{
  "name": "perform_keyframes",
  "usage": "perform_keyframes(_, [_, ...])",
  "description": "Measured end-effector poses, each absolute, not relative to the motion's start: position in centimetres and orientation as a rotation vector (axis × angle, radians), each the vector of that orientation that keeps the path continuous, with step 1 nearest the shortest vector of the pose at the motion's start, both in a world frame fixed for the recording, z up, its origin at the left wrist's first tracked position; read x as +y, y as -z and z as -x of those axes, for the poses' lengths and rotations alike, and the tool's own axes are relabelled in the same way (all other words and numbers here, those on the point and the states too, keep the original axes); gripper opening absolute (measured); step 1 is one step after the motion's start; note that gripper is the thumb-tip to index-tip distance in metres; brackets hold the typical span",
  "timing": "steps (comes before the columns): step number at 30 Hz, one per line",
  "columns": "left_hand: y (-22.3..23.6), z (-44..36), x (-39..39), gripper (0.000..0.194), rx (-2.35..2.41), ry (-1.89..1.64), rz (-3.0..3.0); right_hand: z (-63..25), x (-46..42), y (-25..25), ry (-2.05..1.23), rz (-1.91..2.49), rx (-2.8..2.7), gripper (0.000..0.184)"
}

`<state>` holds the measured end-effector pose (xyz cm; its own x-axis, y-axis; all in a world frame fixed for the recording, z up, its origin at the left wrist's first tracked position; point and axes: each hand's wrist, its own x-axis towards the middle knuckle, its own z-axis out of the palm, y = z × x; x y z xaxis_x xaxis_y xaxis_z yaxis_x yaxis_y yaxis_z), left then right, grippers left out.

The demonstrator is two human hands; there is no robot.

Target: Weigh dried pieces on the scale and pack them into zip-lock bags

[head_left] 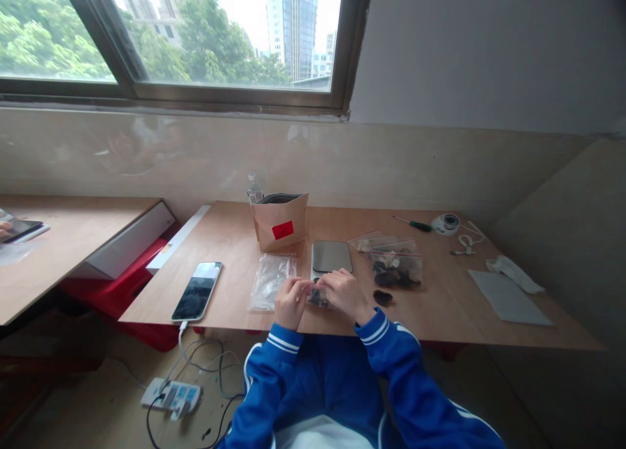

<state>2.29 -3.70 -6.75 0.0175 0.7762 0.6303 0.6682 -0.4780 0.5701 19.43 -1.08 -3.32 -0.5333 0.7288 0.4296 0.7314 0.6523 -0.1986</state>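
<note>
My left hand (292, 300) and my right hand (343, 294) pinch the top edge of a small clear zip bag (319, 298) with dark pieces in it, their fingertips almost meeting. The bag sits at the table's front, partly covered by my fingers. Just beyond it lies a digital scale (332, 257) with a bare metal plate. Left of my left hand is a stack of clear plastic bags (272, 281). To the right are filled zip bags (397, 270) with dark pieces, and one loose dark flat piece (383, 298) lies near my right wrist.
A brown paper pouch (280, 224) stands open before a plastic bottle (253, 191). A phone (197, 291) charges at the left. Rightward lie a screwdriver (419, 225), a white dome camera (446, 224) and a white sheet (510, 297). A power strip (172, 395) is on the floor.
</note>
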Motion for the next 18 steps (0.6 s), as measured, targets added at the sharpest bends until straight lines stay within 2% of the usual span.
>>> perform_keyframes(18, [6.7, -1.6, -3.5, 0.019, 1.611, -1.417, -2.127, -22.4, -1.6, 3.6, -0.026, 1.257, -2.287, 0.022])
